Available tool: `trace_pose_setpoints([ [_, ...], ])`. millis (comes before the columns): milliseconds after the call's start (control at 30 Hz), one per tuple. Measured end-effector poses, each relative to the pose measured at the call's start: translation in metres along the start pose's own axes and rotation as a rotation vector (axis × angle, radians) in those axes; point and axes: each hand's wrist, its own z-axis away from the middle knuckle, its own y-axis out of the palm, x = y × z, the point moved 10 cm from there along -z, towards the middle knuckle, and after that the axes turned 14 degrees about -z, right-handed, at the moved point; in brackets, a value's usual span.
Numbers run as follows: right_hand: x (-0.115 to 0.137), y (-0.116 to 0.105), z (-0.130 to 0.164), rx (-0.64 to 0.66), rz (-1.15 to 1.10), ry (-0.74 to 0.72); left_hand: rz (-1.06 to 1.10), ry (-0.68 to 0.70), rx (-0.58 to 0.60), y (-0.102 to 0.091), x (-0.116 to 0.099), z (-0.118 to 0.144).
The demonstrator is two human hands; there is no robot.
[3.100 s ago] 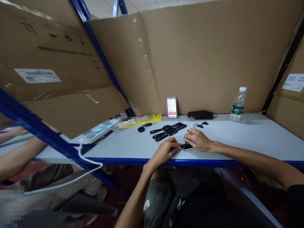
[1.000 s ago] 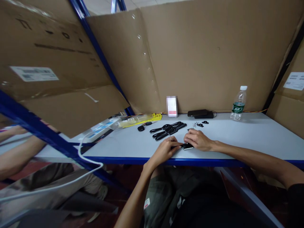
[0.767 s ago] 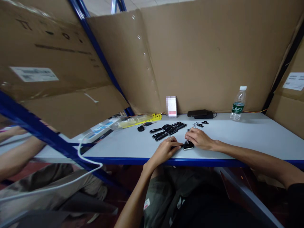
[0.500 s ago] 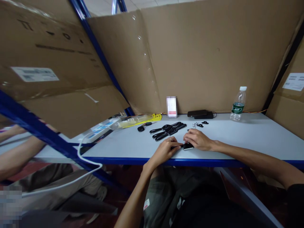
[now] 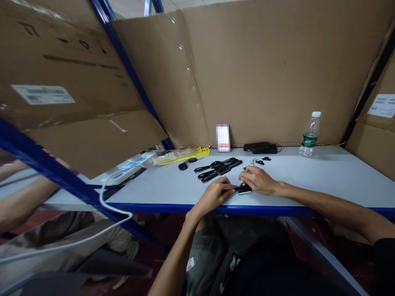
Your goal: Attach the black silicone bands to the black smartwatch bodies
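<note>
My left hand (image 5: 214,195) and my right hand (image 5: 258,180) meet near the front edge of the pale table (image 5: 324,176). Between them lies a small black part (image 5: 243,189) with a light edge, and both hands pinch it against the tabletop. My right hand's fingers cover its far end. Just beyond the hands lies a pile of long black parts (image 5: 217,168). A few tiny black and metal pieces (image 5: 259,161) lie behind my right hand.
A water bottle (image 5: 309,134) stands at the back right. A dark flat device (image 5: 260,148) and a small card (image 5: 223,138) are by the cardboard wall. A yellow packet (image 5: 182,155) and black fob (image 5: 183,166) lie left. Another person's arm (image 5: 18,205) is at far left.
Almost nothing moved. My right hand's fingers shifted slightly over the small black part, which stays between both hands in the same spot.
</note>
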Motion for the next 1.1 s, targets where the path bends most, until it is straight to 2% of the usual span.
trace_pose_setpoints([
  [200,0.002,0.006,0.001,0.066,-0.055,-0.006,0.0,-0.001,0.009,0.0,-0.001,0.0],
  [300,0.001,0.004,0.0,0.033,-0.028,0.002,0.001,-0.003,0.013,0.0,0.0,0.0],
  [467,-0.005,-0.012,-0.001,-0.035,-0.053,0.036,-0.012,-0.01,0.017,0.001,0.0,0.0],
  [600,-0.014,-0.015,0.001,0.114,-0.087,0.081,-0.018,-0.019,0.025,0.0,-0.001,0.0],
  [800,-0.029,-0.002,0.013,0.36,-0.066,0.175,-0.091,-0.026,-0.003,-0.001,-0.001,0.002],
  [1100,-0.024,0.01,0.014,0.451,-0.064,0.178,-0.137,0.002,0.021,0.002,-0.003,0.001],
])
